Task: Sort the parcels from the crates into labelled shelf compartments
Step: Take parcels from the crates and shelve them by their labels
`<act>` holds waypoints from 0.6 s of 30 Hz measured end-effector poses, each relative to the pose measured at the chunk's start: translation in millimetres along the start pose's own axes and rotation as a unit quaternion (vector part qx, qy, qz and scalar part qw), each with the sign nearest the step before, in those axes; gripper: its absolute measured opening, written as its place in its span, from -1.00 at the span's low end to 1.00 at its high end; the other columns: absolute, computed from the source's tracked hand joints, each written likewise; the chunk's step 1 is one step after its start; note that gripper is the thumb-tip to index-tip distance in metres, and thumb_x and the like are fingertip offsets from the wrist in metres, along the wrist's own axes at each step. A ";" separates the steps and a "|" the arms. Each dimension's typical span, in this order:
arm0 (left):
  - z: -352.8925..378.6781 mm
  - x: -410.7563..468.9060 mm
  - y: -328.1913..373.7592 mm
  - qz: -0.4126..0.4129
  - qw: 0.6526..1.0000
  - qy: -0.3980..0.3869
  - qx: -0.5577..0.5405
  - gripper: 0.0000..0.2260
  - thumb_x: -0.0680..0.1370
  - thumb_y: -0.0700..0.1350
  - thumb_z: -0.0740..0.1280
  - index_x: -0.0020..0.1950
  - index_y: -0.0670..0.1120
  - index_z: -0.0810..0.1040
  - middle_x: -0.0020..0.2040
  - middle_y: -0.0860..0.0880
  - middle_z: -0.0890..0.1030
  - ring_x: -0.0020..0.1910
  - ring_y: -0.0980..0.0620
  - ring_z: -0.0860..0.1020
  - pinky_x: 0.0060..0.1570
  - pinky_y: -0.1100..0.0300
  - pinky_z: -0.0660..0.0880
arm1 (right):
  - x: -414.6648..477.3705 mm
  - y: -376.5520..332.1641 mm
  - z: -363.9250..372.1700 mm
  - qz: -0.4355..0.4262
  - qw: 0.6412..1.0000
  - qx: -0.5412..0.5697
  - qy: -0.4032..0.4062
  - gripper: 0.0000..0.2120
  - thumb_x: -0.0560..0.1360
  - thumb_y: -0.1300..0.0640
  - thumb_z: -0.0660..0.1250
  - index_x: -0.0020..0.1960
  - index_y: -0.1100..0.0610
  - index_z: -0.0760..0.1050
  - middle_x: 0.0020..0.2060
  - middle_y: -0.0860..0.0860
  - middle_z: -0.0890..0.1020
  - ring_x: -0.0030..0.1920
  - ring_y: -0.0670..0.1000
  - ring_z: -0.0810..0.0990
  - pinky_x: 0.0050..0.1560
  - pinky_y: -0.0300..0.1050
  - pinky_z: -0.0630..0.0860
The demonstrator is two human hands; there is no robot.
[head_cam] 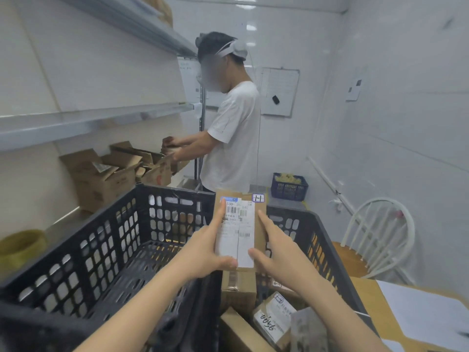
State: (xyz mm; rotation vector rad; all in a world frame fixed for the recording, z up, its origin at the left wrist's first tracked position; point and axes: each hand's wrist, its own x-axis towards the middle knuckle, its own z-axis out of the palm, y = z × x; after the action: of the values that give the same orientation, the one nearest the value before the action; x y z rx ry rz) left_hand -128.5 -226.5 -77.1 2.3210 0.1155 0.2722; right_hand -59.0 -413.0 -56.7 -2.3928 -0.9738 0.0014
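**Cardboard parcel held up over the crates, label facing the holder**

Brown parcel (pixel 245 224), tall and narrow, is upright in the air above the far right corner of the empty black crate (pixel 101 237). A white shipping label with barcodes covers most of its near face. A small square sticker (pixel 258 198) marked with an H-like sign sits at the top right corner.

Left hand (pixel 205 250) grips the parcel's left side: thumb across the bottom of the label, forefinger straight up along the left edge. Right hand (pixel 276 257) holds the right side, with the thumb at the label's lower corner and the forefinger lying up the bare cardboard. Its other fingers are hidden behind the parcel.

Right of the empty crate and touching it stands a second black crate (pixel 322 245). It holds more cardboard parcels (pixel 238 288), one hand-marked in black pen (pixel 274 318), and a grey bag (pixel 307 331).

Left of the empty crate runs a metal shelf (pixel 88 118), with opened cardboard boxes (pixel 106 174) on the level below it. Beyond the crate's far wall another person in a white T-shirt (pixel 236 138) has both hands in those boxes. Farther back on the floor is a blue basket (pixel 289 188). Well off to the right, past the second crate, are a white spindle-back chair (pixel 378 232) and a wooden table (pixel 365 295) with paper on it.
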 end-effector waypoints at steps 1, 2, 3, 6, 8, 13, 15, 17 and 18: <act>-7.0 -6.3 1.0 0.003 1.000 0.009 0.001 0.12 0.40 -0.01 0.53 0.36 0.48 -0.43 0.45 0.09 0.33 0.34 0.07 0.41 0.26 0.18 0.40 | -1.9 -8.0 -1.4 -0.006 1.000 0.000 0.005 -0.17 0.54 -0.05 0.30 0.55 -0.13 -0.23 0.49 -0.09 0.26 0.39 -0.06 0.38 0.32 -0.03 0.43; -14.6 -13.2 1.7 0.005 1.000 0.017 0.001 0.12 0.39 0.00 0.54 0.32 0.52 -0.43 0.46 0.08 0.33 0.34 0.07 0.41 0.26 0.17 0.40 | -3.9 -16.5 -2.5 -0.012 1.000 -0.001 0.009 -0.16 0.54 -0.05 0.31 0.55 -0.13 -0.24 0.49 -0.10 0.25 0.40 -0.06 0.36 0.34 -0.02 0.42; -22.5 -20.7 1.7 0.006 1.000 0.022 0.000 0.12 0.39 0.01 0.54 0.31 0.53 -0.43 0.46 0.08 0.33 0.31 0.09 0.41 0.24 0.19 0.40 | -6.1 -25.7 -3.8 -0.016 1.000 -0.004 0.010 -0.15 0.54 -0.06 0.31 0.56 -0.12 -0.25 0.49 -0.11 0.26 0.41 -0.07 0.36 0.35 -0.03 0.41; -48.8 -47.8 3.1 0.010 0.999 0.039 -0.002 0.12 0.40 -0.03 0.53 0.41 0.42 -0.40 0.45 0.12 0.32 0.21 0.18 0.40 0.09 0.36 0.39 | -13.4 -57.7 -3.9 -0.030 0.999 -0.012 0.011 -0.15 0.54 -0.07 0.30 0.55 -0.13 -0.25 0.45 -0.12 0.35 0.36 -0.07 0.42 0.31 -0.02 0.45; -66.8 -68.8 4.0 0.008 0.999 0.050 -0.001 0.11 0.42 -0.05 0.53 0.47 0.34 -0.38 0.42 0.16 0.33 0.16 0.19 0.42 -0.07 0.46 0.42 | -20.3 -83.4 -1.2 -0.040 0.999 -0.023 0.014 -0.16 0.54 -0.08 0.29 0.55 -0.12 -0.25 0.42 -0.09 0.38 0.32 -0.05 0.46 0.27 0.00 0.48; -108.6 -135.5 10.3 0.009 0.997 0.078 0.010 0.11 0.42 -0.06 0.53 0.51 0.28 -0.35 0.26 0.27 0.33 0.12 0.23 0.41 -0.12 0.52 0.36 | -50.7 -148.4 7.4 -0.067 0.997 -0.026 0.034 -0.18 0.54 -0.06 0.29 0.56 -0.10 -0.23 0.41 -0.06 0.40 0.29 -0.01 0.47 0.24 -0.01 0.47; -122.2 -163.6 12.1 0.010 0.996 0.086 0.020 0.11 0.41 -0.04 0.54 0.52 0.29 -0.33 0.25 0.26 0.36 0.13 0.21 0.43 -0.02 0.42 0.36 | -66.1 -168.2 12.5 -0.075 0.996 -0.020 0.036 -0.17 0.54 -0.07 0.29 0.56 -0.12 -0.23 0.40 -0.08 0.40 0.29 -0.02 0.47 0.23 0.01 0.48; -134.2 -191.9 14.1 0.010 0.995 0.095 0.031 0.11 0.38 -0.02 0.56 0.52 0.31 -0.30 0.25 0.26 0.39 0.15 0.19 0.45 0.07 0.31 0.39 | -83.1 -186.1 17.4 -0.080 0.996 -0.006 0.033 -0.16 0.53 -0.09 0.30 0.55 -0.14 -0.24 0.42 -0.12 0.38 0.30 -0.05 0.47 0.25 -0.01 0.48; -138.7 -206.4 14.5 0.007 0.994 0.099 0.036 0.11 0.37 -0.01 0.56 0.52 0.33 -0.28 0.26 0.26 0.41 0.17 0.18 0.46 0.11 0.28 0.41 | -92.4 -194.8 19.4 -0.083 0.996 -0.001 0.030 -0.15 0.53 -0.10 0.30 0.55 -0.14 -0.25 0.43 -0.14 0.37 0.31 -0.07 0.46 0.27 -0.04 0.48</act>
State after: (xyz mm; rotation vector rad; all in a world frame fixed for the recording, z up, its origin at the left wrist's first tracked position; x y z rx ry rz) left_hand -361.4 -173.4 -6.4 2.3618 0.2097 0.5124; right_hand -256.7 -349.1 4.1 -2.2930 -1.1409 -0.1320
